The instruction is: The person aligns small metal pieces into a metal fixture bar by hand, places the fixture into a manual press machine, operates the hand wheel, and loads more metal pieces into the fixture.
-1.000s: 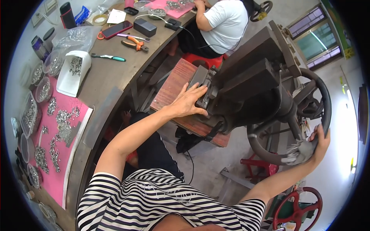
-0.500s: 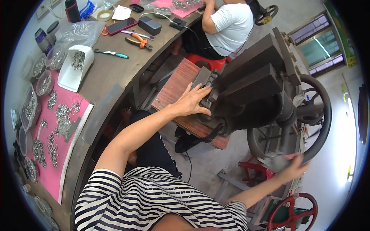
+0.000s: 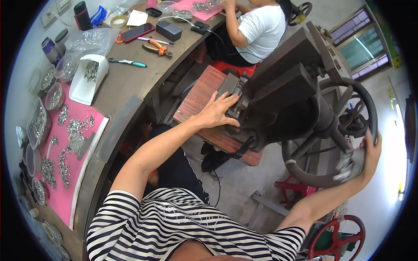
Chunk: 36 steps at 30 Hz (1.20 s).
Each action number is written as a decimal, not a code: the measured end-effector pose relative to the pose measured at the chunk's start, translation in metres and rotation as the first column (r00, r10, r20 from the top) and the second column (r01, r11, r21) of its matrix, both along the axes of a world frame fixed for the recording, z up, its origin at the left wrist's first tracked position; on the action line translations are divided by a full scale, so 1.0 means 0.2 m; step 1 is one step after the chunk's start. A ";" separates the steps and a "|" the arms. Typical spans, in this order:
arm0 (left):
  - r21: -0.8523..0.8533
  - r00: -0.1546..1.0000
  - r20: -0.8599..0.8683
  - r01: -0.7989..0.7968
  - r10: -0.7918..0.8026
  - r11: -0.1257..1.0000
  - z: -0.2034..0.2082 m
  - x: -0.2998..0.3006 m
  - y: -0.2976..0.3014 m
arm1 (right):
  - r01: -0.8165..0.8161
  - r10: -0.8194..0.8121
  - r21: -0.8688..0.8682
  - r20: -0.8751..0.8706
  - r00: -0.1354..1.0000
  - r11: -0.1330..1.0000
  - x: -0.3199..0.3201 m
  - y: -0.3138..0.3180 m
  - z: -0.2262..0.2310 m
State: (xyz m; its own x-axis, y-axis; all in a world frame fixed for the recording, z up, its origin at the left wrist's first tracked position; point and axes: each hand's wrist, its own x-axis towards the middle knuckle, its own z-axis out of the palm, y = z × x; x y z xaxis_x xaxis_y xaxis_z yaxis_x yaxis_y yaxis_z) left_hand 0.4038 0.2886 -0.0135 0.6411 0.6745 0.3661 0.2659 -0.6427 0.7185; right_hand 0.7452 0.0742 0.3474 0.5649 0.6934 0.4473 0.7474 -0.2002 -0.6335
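Observation:
My left hand (image 3: 219, 112) rests with fingers spread on the dark metal die block (image 3: 229, 83) at the press bed. The fingertips lie beside small metal fittings, and nothing shows between them. To the right, my right hand (image 3: 371, 150) is closed at the rim of the press's big dark handwheel (image 3: 305, 176). Against that hand, a blurred grey piece with a shiny side (image 3: 348, 165) sits on the wheel; its kind cannot be made out. The dark cast-iron press (image 3: 287, 100) stands between my hands, over a reddish wooden board (image 3: 198, 95).
On the bench at left lie a pink sheet (image 3: 61, 204) with small silvery parts, a white scoop (image 3: 76, 89), pliers (image 3: 159, 50), a toothbrush (image 3: 128, 62) and a phone (image 3: 138, 32). A person in white (image 3: 261, 30) sits beyond. A red handwheel (image 3: 335, 248) stands lower right.
My right hand has swung outward to the right and up, and the handwheel has turned with its grey piece. My left hand stays at the die block.

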 end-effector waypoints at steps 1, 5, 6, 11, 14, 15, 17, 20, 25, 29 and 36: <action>-0.007 1.000 -0.009 0.001 -0.001 1.000 0.01 0.00 0.00 | 0.049 -0.057 0.109 0.072 0.996 0.993 -0.01 -0.08 -0.14; 0.008 0.998 -0.066 -0.014 0.015 1.000 -0.03 -0.03 -0.01 | 0.199 -0.303 0.513 0.127 0.944 0.835 -0.30 -0.19 -0.88; 0.002 1.000 -0.021 0.021 -0.021 1.000 -0.02 -0.01 0.00 | 0.253 -0.381 0.558 0.125 0.916 0.791 -0.33 -0.23 -0.91; -0.042 0.990 0.141 0.001 0.005 0.999 -0.01 -0.08 0.10 | 0.058 -0.080 0.200 0.103 0.991 0.978 -0.05 -0.15 -0.29; -0.270 0.870 0.455 -0.067 0.188 0.960 0.02 -0.08 0.22 | 0.023 -0.053 0.126 0.239 0.970 0.992 -0.03 -0.02 -0.11; -0.223 0.825 0.514 -0.137 0.236 0.965 0.03 -0.08 0.28 | 0.006 -0.049 0.146 0.292 0.955 0.989 -0.04 0.03 -0.07; -0.256 0.874 0.457 -0.051 0.167 0.965 0.08 0.02 0.38 | -0.004 -0.035 0.111 0.352 0.936 0.994 -0.01 0.09 0.02; -0.289 0.894 0.440 0.229 -0.083 0.930 0.04 0.21 0.48 | -0.074 0.063 0.016 0.361 0.930 0.997 0.06 0.16 0.09; -0.231 0.978 0.041 0.211 -0.207 0.950 0.03 0.06 0.49 | -0.128 0.133 -0.035 0.302 0.944 0.991 0.22 0.20 0.14; 0.075 0.986 -0.042 0.165 -0.162 0.984 0.13 -0.06 0.33 | -0.137 0.147 -0.053 0.309 0.940 0.989 0.24 0.18 0.19; 0.416 0.993 0.091 -0.107 0.076 0.903 0.04 -0.10 0.07 | -0.011 -0.171 0.272 0.636 0.752 0.962 0.14 0.21 0.11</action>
State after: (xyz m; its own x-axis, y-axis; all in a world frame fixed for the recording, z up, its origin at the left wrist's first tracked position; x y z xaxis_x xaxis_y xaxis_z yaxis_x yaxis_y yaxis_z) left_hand 0.3830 0.3020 -0.0047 0.5457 0.5026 0.6705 0.2966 -0.8642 0.4065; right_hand 0.7736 0.1164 0.3688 0.1227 0.4758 0.8709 0.9817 -0.1867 -0.0363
